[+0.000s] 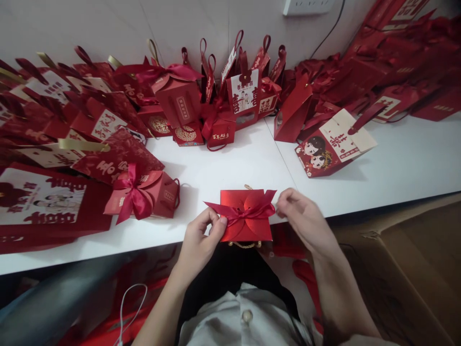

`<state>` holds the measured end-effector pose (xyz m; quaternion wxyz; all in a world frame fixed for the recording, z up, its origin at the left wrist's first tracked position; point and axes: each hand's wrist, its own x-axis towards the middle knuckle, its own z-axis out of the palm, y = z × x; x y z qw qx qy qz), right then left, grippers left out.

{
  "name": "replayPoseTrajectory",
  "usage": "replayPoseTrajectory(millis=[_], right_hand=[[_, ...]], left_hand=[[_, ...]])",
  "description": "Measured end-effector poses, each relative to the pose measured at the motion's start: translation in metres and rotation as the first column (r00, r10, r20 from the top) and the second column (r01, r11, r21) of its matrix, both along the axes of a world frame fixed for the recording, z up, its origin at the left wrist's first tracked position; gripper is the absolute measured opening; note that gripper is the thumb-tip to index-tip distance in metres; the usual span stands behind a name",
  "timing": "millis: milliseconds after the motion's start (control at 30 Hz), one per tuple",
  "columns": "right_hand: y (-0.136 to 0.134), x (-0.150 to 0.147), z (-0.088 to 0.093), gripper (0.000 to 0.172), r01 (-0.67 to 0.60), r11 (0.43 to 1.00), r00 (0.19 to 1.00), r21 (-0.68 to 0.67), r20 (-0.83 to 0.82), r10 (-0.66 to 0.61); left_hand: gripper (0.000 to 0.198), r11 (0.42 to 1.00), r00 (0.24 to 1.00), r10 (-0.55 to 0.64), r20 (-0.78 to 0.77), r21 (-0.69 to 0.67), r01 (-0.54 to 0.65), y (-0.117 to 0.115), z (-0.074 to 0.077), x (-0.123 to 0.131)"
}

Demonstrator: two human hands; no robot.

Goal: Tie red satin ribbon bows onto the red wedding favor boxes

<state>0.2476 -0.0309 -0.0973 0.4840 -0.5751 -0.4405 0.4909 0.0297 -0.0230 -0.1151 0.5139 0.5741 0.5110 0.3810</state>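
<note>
A shiny red gift box (248, 231) with overlapping petal flaps sits at the table's front edge before me. Tied across its top is a dark red satin ribbon (242, 214), with a bow on the right and a pointed tail on the left. Gold cord handles (247, 245) show at the box's front and back. My left hand (203, 235) is closed on the box's left side, thumb on its top beside the ribbon. Beside the bow's right end, my right hand (300, 216) has its fingers curled together; whether a bit of ribbon is between them is hidden.
On the white table (245, 163), a ribboned red box (154, 197) stands left and a cartoon-couple box (331, 144) right. Many red gift boxes (180, 96) crowd the back and left. A cardboard box (418, 269) is at lower right, a white cable (133, 307) at lower left.
</note>
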Motion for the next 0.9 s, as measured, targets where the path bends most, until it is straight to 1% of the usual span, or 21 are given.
replayPoseTrajectory(millis=[33, 67, 100, 133, 167, 233, 300, 333, 367, 433, 467, 533, 600, 667, 733, 800, 867, 900], right_hand=[[0.004, -0.001, 0.007, 0.020, 0.040, 0.995, 0.992, 0.096, 0.119, -0.051], [0.009, -0.003, 0.015, 0.015, 0.030, 0.983, 0.970, 0.180, 0.232, -0.072], [0.015, -0.007, 0.024, 0.011, -0.036, 0.971, 0.939, 0.235, 0.340, -0.047], [0.022, -0.013, 0.032, 0.008, -0.152, 0.958, 0.896, 0.243, 0.442, 0.030], [0.029, -0.020, 0.040, 0.006, -0.287, 0.934, 0.837, 0.212, 0.530, 0.137], [0.042, -0.034, 0.051, 0.007, -0.512, 0.855, 0.688, 0.087, 0.637, 0.347], [0.052, -0.044, 0.055, 0.006, -0.635, 0.773, 0.570, -0.015, 0.666, 0.481], [0.055, -0.047, 0.055, 0.003, -0.667, 0.744, 0.537, -0.040, 0.667, 0.516], [0.057, -0.049, 0.054, 0.003, -0.686, 0.727, 0.521, -0.047, 0.665, 0.535], [0.059, -0.048, 0.051, 0.008, -0.692, 0.721, 0.529, -0.036, 0.654, 0.540], [0.058, -0.047, 0.050, 0.009, -0.678, 0.735, 0.546, -0.029, 0.650, 0.529], [0.057, -0.043, 0.047, 0.009, -0.616, 0.787, 0.593, -0.026, 0.642, 0.486], [0.058, -0.040, 0.045, 0.009, -0.536, 0.844, 0.652, -0.030, 0.621, 0.436], [0.059, -0.039, 0.043, 0.009, -0.473, 0.881, 0.702, -0.030, 0.592, 0.397], [0.063, -0.040, 0.041, 0.010, -0.436, 0.900, 0.729, -0.021, 0.578, 0.367], [0.066, -0.042, 0.039, 0.010, -0.404, 0.915, 0.739, -0.010, 0.586, 0.333], [0.068, -0.041, 0.037, 0.011, -0.375, 0.927, 0.752, 0.011, 0.588, 0.297], [0.066, -0.040, 0.036, 0.010, -0.348, 0.937, 0.770, 0.042, 0.583, 0.260]], left_hand=[[0.031, 1.000, 1.000, 0.008, -0.028, 0.027, -0.008, 0.000, 0.001, 0.000], [0.028, 0.998, 0.999, 0.018, -0.047, 0.053, -0.016, 0.000, 0.003, 0.001], [0.025, 0.997, 0.998, 0.026, -0.059, 0.077, -0.021, 0.000, 0.005, 0.001], [0.022, 0.995, 0.997, 0.031, -0.065, 0.101, -0.024, 0.001, 0.006, 0.001], [0.019, 0.992, 0.997, 0.033, -0.069, 0.124, -0.024, 0.001, 0.007, 0.001], [0.014, 0.987, 0.996, 0.026, -0.080, 0.159, -0.013, 0.001, 0.009, 0.002], [0.013, 0.983, 0.995, 0.023, -0.092, 0.182, -0.006, 0.000, 0.008, 0.002], [0.012, 0.982, 0.995, 0.025, -0.099, 0.189, -0.006, 0.000, 0.008, 0.002], [0.012, 0.981, 0.994, 0.025, -0.108, 0.195, -0.004, 0.000, 0.007, 0.001], [0.010, 0.975, 0.992, 0.027, -0.123, 0.224, 0.002, -0.001, 0.007, 0.001], [0.008, 0.968, 0.991, 0.027, -0.135, 0.251, 0.007, -0.001, 0.007, 0.001], [0.003, 0.940, 0.982, 0.033, -0.185, 0.341, 0.033, -0.001, 0.010, 0.002], [0.011, 0.889, 0.959, 0.041, -0.279, 0.449, 0.093, 0.000, 0.014, 0.002], [0.021, 0.835, 0.926, 0.034, -0.376, 0.520, 0.180, 0.001, 0.018, 0.002], [0.027, 0.796, 0.902, 0.000, -0.432, 0.546, 0.262, 0.003, 0.020, 0.002], [0.030, 0.770, 0.889, -0.047, -0.456, 0.550, 0.323, 0.004, 0.021, 0.001], [0.032, 0.754, 0.882, -0.076, -0.465, 0.552, 0.356, 0.005, 0.020, 0.000], [0.032, 0.749, 0.880, -0.082, -0.468, 0.553, 0.364, 0.006, 0.020, -0.001]])
